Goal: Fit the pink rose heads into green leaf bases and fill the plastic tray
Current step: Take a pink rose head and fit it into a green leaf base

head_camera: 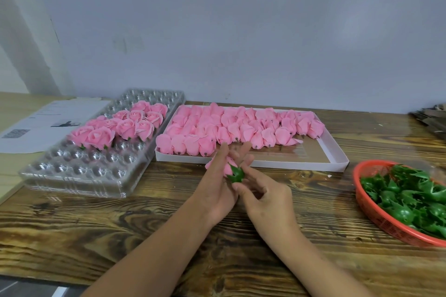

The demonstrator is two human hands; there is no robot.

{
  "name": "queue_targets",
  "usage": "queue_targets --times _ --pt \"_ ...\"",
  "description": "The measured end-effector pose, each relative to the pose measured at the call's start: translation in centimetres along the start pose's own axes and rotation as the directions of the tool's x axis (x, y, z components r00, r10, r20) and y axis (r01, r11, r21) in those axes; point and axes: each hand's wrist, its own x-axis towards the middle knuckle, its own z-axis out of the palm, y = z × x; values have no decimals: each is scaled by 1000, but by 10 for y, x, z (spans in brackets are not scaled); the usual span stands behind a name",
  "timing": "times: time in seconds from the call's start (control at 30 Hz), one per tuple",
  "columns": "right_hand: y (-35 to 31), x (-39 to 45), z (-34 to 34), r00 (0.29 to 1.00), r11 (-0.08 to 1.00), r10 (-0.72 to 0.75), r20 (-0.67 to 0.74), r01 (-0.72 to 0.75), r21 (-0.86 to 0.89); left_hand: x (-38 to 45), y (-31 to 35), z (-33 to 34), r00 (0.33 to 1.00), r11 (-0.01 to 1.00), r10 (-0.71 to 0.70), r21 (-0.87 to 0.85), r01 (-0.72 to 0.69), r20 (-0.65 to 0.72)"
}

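Both hands meeting over the wooden surface (144,224), just in front of the white cardboard box (333,152). Left hand (217,190) cradling a pink rose head (226,166), fingers (220,154) stretched forward along the petals, thumb hidden behind. Right hand (268,198) pinching a green leaf base (236,173) against the bottom of that rose, thumb and forefinger clamped on it, other fingers spread apart and pointing toward the box. Rows of loose pink rose heads (241,128) lying on their sides in the box, its near right corner bare. Clear plastic tray (79,171) to the left of the box, touching or nearly touching it; finished roses (120,125) standing in its middle rows, near and far cups unfilled. Red mesh basket (376,219) at the right edge, heaped with green leaf bases (410,195). Printed paper sheet (36,128) lying beyond the tray on the left.
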Motion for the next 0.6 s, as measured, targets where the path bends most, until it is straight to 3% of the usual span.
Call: queue_targets --times 0.17,0.6 --pt "7 -1 1 998 1000 -5 -62 5 -8 3 -3 3 999 999 31 -12 -31 -17" --pt "10 1 2 997 996 71 3 -72 58 3 0 0 999 997 25 -69 -27 -27"
